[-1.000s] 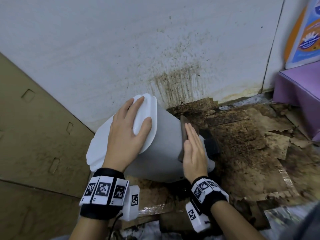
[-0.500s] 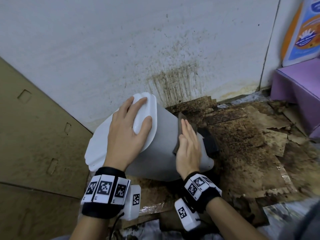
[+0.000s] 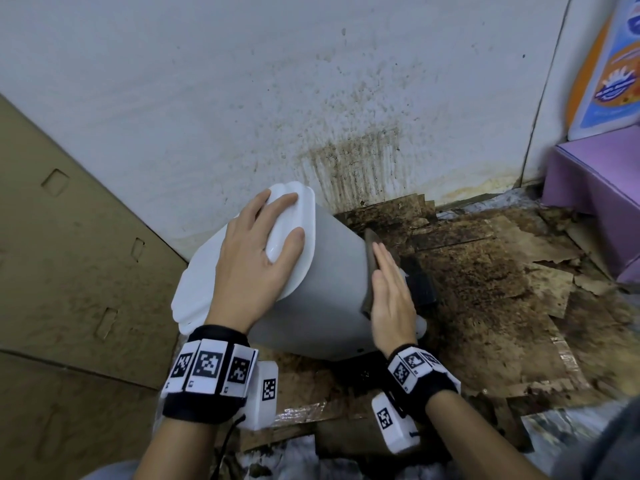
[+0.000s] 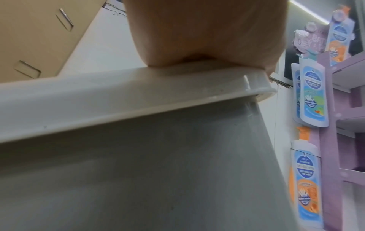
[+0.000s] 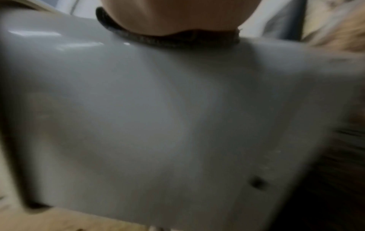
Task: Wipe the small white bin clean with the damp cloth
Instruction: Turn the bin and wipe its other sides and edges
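Note:
The small white bin (image 3: 329, 289) leans tilted on the floor, its white lid (image 3: 301, 258) turned toward me. My left hand (image 3: 256, 258) lies spread on the lid, fingers fairly straight, thumb near the rim. My right hand (image 3: 391, 292) presses a dark cloth (image 3: 370, 247) flat against the bin's right wall with straight fingers. In the left wrist view the palm (image 4: 197, 31) rests on the lid (image 4: 118, 96) above the grey wall (image 4: 158, 171). The right wrist view shows the cloth's edge (image 5: 168, 41) under the palm (image 5: 177, 15) on the bin (image 5: 177, 109).
A stained white wall (image 3: 346, 161) rises right behind the bin. Dirty, torn cardboard (image 3: 485, 289) covers the floor. A brown cardboard panel (image 3: 69, 254) stands at the left. A purple shelf (image 3: 595, 174) with soap posters (image 4: 312, 93) stands at the right. A black part (image 3: 420, 280) shows beyond my right hand.
My right hand rubbed the cloth on the bin's wall: its wrist swung left, then back right. The left hand stayed on the lid and the bin stayed tilted.

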The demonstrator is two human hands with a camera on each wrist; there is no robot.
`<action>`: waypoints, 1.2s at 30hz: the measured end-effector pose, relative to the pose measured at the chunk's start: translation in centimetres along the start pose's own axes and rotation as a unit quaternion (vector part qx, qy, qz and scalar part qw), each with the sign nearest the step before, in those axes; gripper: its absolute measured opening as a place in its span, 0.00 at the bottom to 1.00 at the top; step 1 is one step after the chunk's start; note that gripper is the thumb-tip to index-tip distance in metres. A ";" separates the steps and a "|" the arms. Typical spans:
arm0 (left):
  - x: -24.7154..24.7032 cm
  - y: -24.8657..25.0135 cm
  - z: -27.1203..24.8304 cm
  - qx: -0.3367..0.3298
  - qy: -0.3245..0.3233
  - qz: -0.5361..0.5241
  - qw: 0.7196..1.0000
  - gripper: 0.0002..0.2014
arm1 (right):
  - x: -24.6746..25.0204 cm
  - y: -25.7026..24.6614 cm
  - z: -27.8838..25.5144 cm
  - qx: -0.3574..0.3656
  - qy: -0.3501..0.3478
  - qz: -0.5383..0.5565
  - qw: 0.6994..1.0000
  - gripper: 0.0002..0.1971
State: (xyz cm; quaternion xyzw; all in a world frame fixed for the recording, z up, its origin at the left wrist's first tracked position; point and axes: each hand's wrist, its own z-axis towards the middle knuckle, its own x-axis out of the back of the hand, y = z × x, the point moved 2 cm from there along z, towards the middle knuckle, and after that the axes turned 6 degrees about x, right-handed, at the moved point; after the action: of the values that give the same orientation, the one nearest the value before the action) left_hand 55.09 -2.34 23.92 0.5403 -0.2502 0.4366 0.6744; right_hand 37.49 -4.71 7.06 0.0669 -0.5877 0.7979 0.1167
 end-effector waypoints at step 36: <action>-0.2 0.2 -0.8 -0.003 0.015 0.003 1.000 0.24 | 1.6 -0.6 4.0 -0.184 -0.066 0.031 0.980 0.23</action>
State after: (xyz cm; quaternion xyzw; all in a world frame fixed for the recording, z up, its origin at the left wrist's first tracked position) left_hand 54.69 -1.68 23.66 0.5307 -0.2432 0.4459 0.6785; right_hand 36.01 -8.17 9.18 0.0783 -0.7329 0.6729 0.0633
